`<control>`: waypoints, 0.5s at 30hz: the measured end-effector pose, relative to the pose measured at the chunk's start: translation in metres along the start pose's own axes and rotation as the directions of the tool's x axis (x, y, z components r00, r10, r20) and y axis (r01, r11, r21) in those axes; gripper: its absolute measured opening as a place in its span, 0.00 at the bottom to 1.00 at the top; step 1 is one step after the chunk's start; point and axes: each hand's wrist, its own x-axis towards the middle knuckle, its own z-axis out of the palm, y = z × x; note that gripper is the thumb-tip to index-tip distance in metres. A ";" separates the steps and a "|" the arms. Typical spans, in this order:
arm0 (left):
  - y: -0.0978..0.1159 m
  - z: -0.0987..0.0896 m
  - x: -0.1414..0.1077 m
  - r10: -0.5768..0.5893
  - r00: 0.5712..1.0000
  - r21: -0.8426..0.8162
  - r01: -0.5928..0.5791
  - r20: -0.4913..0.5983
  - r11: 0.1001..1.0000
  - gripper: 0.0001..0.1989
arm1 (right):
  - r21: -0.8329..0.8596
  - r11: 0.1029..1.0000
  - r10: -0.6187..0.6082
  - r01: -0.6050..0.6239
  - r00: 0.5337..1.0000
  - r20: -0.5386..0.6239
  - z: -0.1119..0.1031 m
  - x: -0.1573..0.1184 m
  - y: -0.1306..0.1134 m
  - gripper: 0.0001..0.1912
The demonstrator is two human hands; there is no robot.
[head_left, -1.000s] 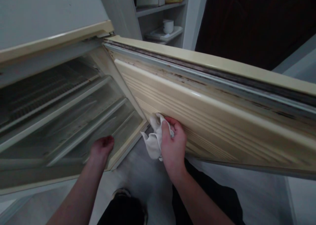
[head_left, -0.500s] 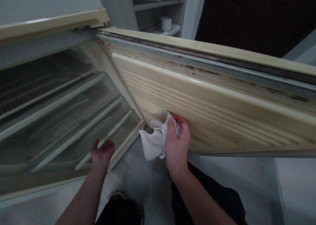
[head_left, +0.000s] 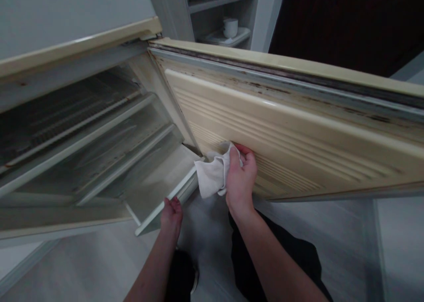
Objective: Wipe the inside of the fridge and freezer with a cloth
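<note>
The hands worked apart. The right hand point(head_left: 241, 178) pinched a white cloth point(head_left: 213, 173) between thumb and curled fingers, pressing it to the cream inner panel of the open fridge door point(head_left: 281, 120). The left hand point(head_left: 171, 218) had dropped lower, its fingers hooked on the front edge of a pale tray point(head_left: 162, 185), now slid out beneath the fridge's glass shelves point(head_left: 99, 134).

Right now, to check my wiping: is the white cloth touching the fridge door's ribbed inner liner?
Touching: the head view shows the right hand pressing the white cloth against the ribbed door liner.
</note>
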 end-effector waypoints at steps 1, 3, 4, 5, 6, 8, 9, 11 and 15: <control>-0.002 -0.002 -0.003 0.006 1.000 -0.006 -0.006 -0.014 1.000 0.07 | 0.004 1.000 -0.004 0.004 1.000 -0.005 0.001 0.000 0.000 0.16; -0.003 -0.006 -0.007 0.016 1.000 -0.012 -0.017 -0.023 1.000 0.07 | 0.013 1.000 0.000 0.000 1.000 -0.008 0.002 -0.001 0.000 0.17; -0.003 -0.007 -0.009 0.021 1.000 -0.013 -0.021 -0.023 1.000 0.07 | 0.017 1.000 0.004 -0.004 1.000 -0.008 0.003 -0.001 0.000 0.17; -0.003 -0.008 -0.010 0.026 0.999 -0.011 -0.026 -0.022 1.000 0.08 | 0.021 1.000 0.009 -0.009 1.000 -0.007 0.003 -0.002 0.000 0.17; -0.003 -0.008 -0.010 0.033 0.999 -0.007 -0.033 -0.022 0.999 0.08 | 0.025 1.000 0.015 -0.014 1.000 -0.006 0.004 -0.002 0.001 0.17; -0.004 -0.008 -0.010 0.050 0.999 0.002 -0.050 -0.022 0.999 0.09 | 0.034 0.999 0.023 -0.023 1.000 -0.003 0.006 -0.003 0.000 0.18; -0.004 -0.008 -0.010 0.056 0.998 0.006 -0.056 -0.020 0.998 0.10 | 0.039 0.999 0.026 -0.026 1.000 -0.006 0.007 -0.004 0.000 0.18; -0.006 -0.008 -0.009 0.058 0.998 0.013 -0.058 -0.009 0.998 0.11 | 0.047 0.998 0.034 -0.033 0.999 -0.016 0.008 -0.004 -0.001 0.18; -0.012 -0.010 -0.011 0.034 0.998 0.052 -0.036 0.048 0.998 0.15 | 0.044 0.998 0.039 -0.038 0.999 -0.036 0.010 -0.003 -0.003 0.18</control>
